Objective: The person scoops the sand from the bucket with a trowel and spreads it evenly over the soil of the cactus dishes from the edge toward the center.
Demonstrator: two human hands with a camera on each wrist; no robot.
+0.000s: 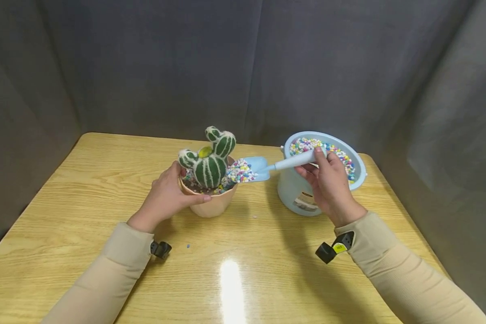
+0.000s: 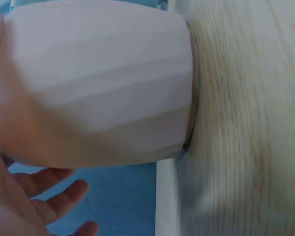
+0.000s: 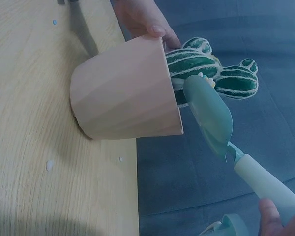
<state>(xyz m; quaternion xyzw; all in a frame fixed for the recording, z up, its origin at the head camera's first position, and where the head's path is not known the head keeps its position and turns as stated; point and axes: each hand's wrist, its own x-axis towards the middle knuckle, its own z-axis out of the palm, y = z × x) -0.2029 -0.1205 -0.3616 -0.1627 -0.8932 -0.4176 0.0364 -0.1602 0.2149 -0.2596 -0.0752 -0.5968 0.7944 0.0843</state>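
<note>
A green-and-white striped cactus [image 1: 210, 171] stands in a pale peach flower pot [image 1: 212, 206] on the table, with coloured pebbles around its base. My left hand [image 1: 168, 191] holds the pot at its left side, thumb along the front rim; in the left wrist view several fingers [image 2: 64, 199] extend past the pot wall. My right hand [image 1: 330, 184] grips the handle of a light blue trowel [image 1: 295, 160]. The trowel's blade carries pebbles [image 1: 240, 171], and its tip is over the pot's right rim, beside the cactus. The right wrist view shows the blade's underside [image 3: 209, 115].
A light blue bucket [image 1: 285, 189] filled with coloured pebbles stands right of the pot, partly behind my right hand. Stray pebbles, one of them blue [image 1: 188, 246], lie on the wooden table [image 1: 85, 202]. Grey curtains [image 1: 166, 67] hang behind and at the sides.
</note>
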